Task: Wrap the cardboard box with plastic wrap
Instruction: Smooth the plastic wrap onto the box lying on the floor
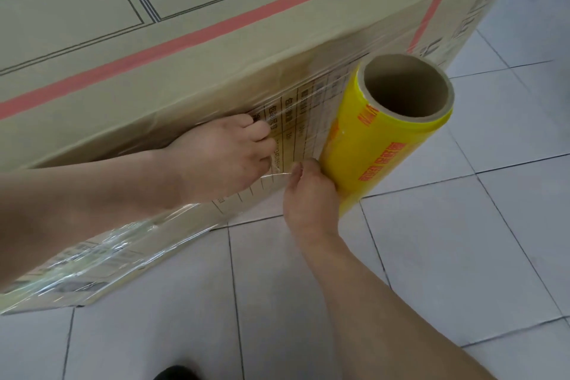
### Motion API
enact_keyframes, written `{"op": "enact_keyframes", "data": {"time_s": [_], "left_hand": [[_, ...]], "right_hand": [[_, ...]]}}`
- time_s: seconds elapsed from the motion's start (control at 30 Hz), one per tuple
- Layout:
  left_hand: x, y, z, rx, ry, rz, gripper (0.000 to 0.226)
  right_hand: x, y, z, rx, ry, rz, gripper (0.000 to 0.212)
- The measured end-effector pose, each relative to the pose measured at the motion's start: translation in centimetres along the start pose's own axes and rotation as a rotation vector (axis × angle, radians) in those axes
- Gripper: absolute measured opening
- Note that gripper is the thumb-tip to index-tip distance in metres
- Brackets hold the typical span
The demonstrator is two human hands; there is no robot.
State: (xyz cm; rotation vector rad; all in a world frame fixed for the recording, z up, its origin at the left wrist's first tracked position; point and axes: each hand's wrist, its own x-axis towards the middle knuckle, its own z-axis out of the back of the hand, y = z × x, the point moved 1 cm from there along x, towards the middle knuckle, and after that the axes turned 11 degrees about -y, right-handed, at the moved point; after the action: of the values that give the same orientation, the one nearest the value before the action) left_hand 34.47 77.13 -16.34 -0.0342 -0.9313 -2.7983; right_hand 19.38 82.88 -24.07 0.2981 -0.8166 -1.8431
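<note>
Nearest, the right hand grips the yellow plastic wrap roll upright against the cardboard box on the tiled floor. The left hand presses film flat, fingers curled. Mid-wrap — next, likely unroll toward the far corner, keeping tension.

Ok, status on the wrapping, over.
Left hand pressing film against cardboard box. Right hand grips yellow roll. Near side partly wrapped. Nothing in the way.

Both forearms are bare to the frame edge, left hand and right hand ungloved and ringless.
</note>
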Motion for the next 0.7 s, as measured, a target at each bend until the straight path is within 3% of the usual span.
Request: {"op": "enact_keyframes", "data": {"time_s": [0.1,0.23,0.37,0.47,0.57,0.63,0.7], "left_hand": [[0.0,-0.1,-0.2,-0.025,-0.034,-0.016,0.061],[0.2,-0.1,-0.1,-0.073,-0.055,-0.023,0.048],[-0.1,0.1,0.1,-0.161,-0.076,-0.023,0.053],[0.3,0.4,1.0,-0.324,-0.19,-0.101,0.042],[0.2,-0.3,1.1,-0.508,-0.185,-0.16,0.024],[0.4,-1.0,1.1,-0.606,-0.025,-0.137,0.026],[0.9,-1.2,0.9,-0.496,0.396,-0.119,0.033]], "right_hand": [[-0.2,-0.5,0.5,0.002,0.132,0.139,0.034],[-1.4,-0.8,0.2,-0.138,0.296,0.314,0.044],[-0.9,-1.0,-0.2,-0.146,0.271,0.191,0.026],[-0.3,-0.8,-0.3,-0.17,0.247,0.135,0.025],[-0.1,-0.8,-0.3,-0.103,0.257,0.069,0.024],[-0.1,-0.8,-0.5,-0.063,0.225,0.056,0.025],[-0.1,-0.9,-0.8,-0.047,0.202,0.064,0.025]]}}
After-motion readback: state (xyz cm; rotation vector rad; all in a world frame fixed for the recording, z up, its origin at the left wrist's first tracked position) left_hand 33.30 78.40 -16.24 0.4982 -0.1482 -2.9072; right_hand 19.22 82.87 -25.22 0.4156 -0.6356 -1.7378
